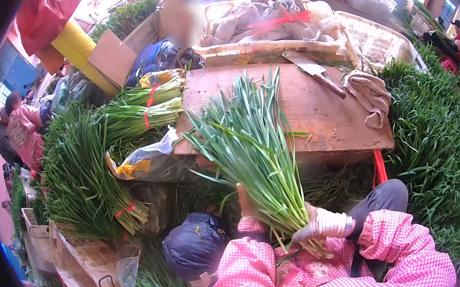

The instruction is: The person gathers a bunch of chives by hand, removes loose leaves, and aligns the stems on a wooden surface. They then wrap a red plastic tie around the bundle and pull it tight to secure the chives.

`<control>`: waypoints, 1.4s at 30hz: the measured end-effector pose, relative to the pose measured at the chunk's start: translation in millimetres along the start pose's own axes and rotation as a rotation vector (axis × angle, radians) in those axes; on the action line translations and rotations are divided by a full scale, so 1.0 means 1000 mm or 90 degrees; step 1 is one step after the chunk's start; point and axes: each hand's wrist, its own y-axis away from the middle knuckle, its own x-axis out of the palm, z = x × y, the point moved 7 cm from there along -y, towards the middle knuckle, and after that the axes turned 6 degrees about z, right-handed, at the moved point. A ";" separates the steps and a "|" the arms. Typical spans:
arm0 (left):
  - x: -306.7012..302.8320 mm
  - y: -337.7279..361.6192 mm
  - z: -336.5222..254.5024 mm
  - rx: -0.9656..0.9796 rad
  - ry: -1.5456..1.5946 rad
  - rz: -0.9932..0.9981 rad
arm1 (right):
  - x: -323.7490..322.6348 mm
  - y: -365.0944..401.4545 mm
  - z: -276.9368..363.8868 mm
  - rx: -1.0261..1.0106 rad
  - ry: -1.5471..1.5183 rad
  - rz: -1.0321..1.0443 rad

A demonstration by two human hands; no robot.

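A large bunch of garlic chives (pixel 261 146) slants upward in front of me, its leaf tips over the wooden board (pixel 337 111) and its pale stem ends near my lap. Wrapped round those lower stems is my right hand (pixel 326 224), in a whitish glove. My left hand (pixel 246 205) lies against the left side of the bunch with its thumb up; the leaves hide its other fingers. On the board rest a cleaver (pixel 306 65) with a wooden handle and a crumpled cloth glove (pixel 369 94). Red-tied bunches of chives (pixel 155 109) lie left of the board.
A crate of cloths (pixel 276 45) stands behind the board. Piled chives (pixel 436 157) rise on the right, more chives (pixel 71 164) on the left. Red ties (pixel 379 168) hang from the board's front edge. A dark blue bundle (pixel 195 243) sits beside my left arm. Other people are further back.
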 end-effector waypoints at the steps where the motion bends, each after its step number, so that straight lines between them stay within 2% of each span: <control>1: -0.003 -0.002 0.002 0.014 0.013 0.012 | 0.000 -0.001 -0.008 0.042 0.006 0.003; 2: -0.003 -0.004 0.003 0.033 0.014 0.011 | -0.001 -0.001 -0.019 0.087 0.011 0.008; 5: 0.000 -0.007 0.005 0.073 0.010 0.011 | 0.008 -0.001 -0.004 -0.056 -0.099 0.197; 6: 0.001 -0.008 0.006 0.080 0.008 0.011 | 0.002 0.003 -0.004 0.019 -0.023 0.289; 8: 0.003 -0.007 0.008 0.084 0.014 0.019 | -0.035 0.000 0.025 -0.060 0.018 0.271; 10: 0.016 -0.008 0.015 0.070 0.023 0.071 | -0.085 -0.029 0.049 -0.058 -0.162 0.163; 11: 0.031 -0.010 0.018 0.054 0.027 0.148 | -0.113 -0.046 0.054 -0.062 -0.255 0.105; 12: 0.021 -0.011 0.019 0.014 0.025 0.128 | -0.133 -0.058 0.052 -0.068 -0.347 0.047; 14: -0.010 -0.006 0.016 -0.057 0.018 0.090 | -0.124 -0.099 0.051 -0.054 -0.553 0.092; 15: -0.005 0.001 0.017 -0.039 0.029 -0.010 | -0.111 -0.100 0.068 -0.076 -0.572 0.099; 18: 0.009 0.011 0.006 -0.147 -0.187 -0.180 | -0.085 -0.104 0.114 -0.196 -0.669 0.189; 19: 0.023 0.005 0.002 -0.207 -0.269 -0.161 | -0.089 -0.101 0.119 -0.217 -0.585 0.154; 21: 0.054 -0.004 -0.001 -0.179 -0.367 -0.195 | -0.096 -0.092 0.132 -0.250 -0.421 0.083; 22: 0.074 -0.008 -0.002 -0.163 -0.415 -0.213 | -0.092 -0.080 0.149 -0.316 -0.411 0.072; 24: 0.123 -0.026 -0.004 -0.081 -0.565 -0.151 | -0.081 -0.054 0.185 -0.447 -0.388 0.050; 26: 0.152 -0.037 -0.004 -0.011 -0.724 -0.069 | -0.079 -0.032 0.208 -0.491 -0.310 0.037; 28: 0.066 -0.059 -0.031 -0.051 -0.467 -0.029 | -0.077 0.000 0.233 -0.546 -0.210 0.019; 29: 0.136 -0.054 -0.026 0.010 -0.587 0.069 | -0.077 0.018 0.247 -0.630 -0.089 -0.019; 31: 0.201 -0.057 -0.031 0.067 -0.630 0.090 | -0.075 0.052 0.270 -0.843 0.190 -0.135; 32: 0.224 -0.059 -0.035 0.093 -0.640 0.085 | -0.074 0.058 0.281 -0.904 0.242 -0.159; 34: 0.271 -0.068 -0.045 0.163 -0.664 0.101 | -0.077 0.064 0.306 -1.004 0.254 -0.140; 35: 0.297 -0.078 -0.051 0.211 -0.671 0.119 | -0.083 0.058 0.321 -0.911 0.133 -0.070; 37: 0.343 -0.089 -0.055 0.296 -0.683 0.144 | -0.086 0.076 0.363 -0.941 0.289 0.039; 38: 0.361 -0.095 -0.058 0.337 -0.682 0.149 | -0.088 0.097 0.385 -1.045 0.575 0.084; 40: 0.385 -0.109 -0.053 0.350 -0.745 0.159 | -0.079 0.103 0.394 -1.036 0.557 0.150; 41: 0.389 -0.115 -0.049 0.342 -0.799 0.167 | -0.085 0.090 0.389 -0.920 0.258 0.159; 42: 0.386 -0.123 -0.045 0.322 -0.899 0.187 | -0.089 0.078 0.387 -0.853 0.118 0.160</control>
